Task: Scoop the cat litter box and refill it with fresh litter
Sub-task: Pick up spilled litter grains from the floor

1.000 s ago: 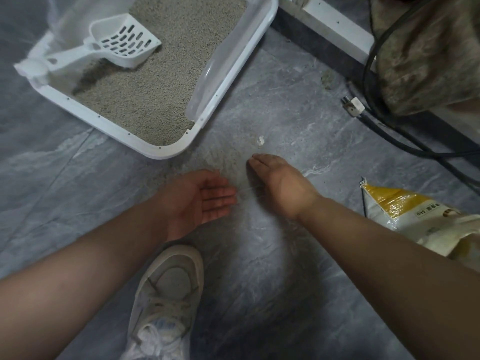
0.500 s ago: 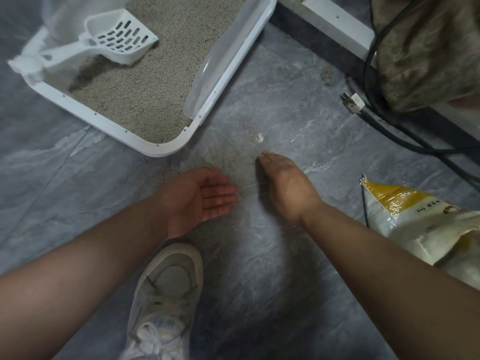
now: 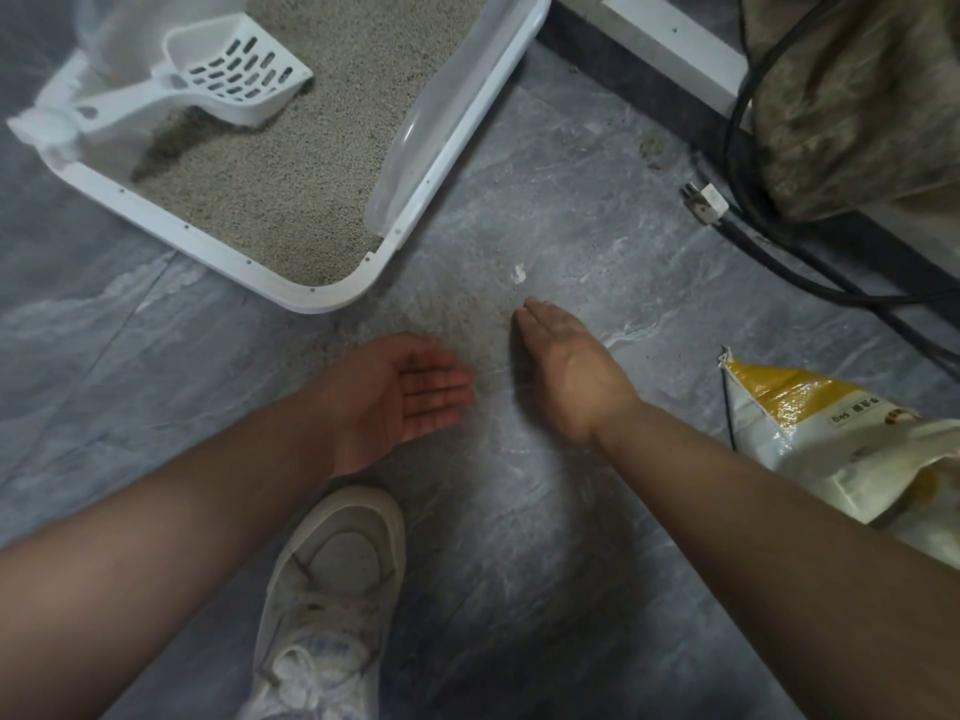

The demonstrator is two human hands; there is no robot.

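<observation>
Litter box (image 3: 332, 296) sits on the floor (image 3: 519, 563) at upper left, filled with litter (image 3: 291, 189), scoop (image 3: 228, 77) resting inside. Spilled grains (image 3: 462, 314) lie just beside its corner. Left hand (image 3: 400, 394) lies palm-up and relaxed; right hand (image 3: 563, 363), fingers straight together, edges the floor. Sweeping too fast could scatter grains past the cupped palm.

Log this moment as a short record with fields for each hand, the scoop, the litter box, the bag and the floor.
left hand: palm up, fingers straight, low over the floor, holding nothing
right hand: on edge, fingers straight, at the spilled grains
white slotted plastic scoop: lying in the box on the litter, handle on the rim
white rectangular plastic litter box: holds beige litter
yellow and white litter bag: lying at the right, beside the right forearm
grey marbled tile floor: scattered beige grains between box and hands
</observation>
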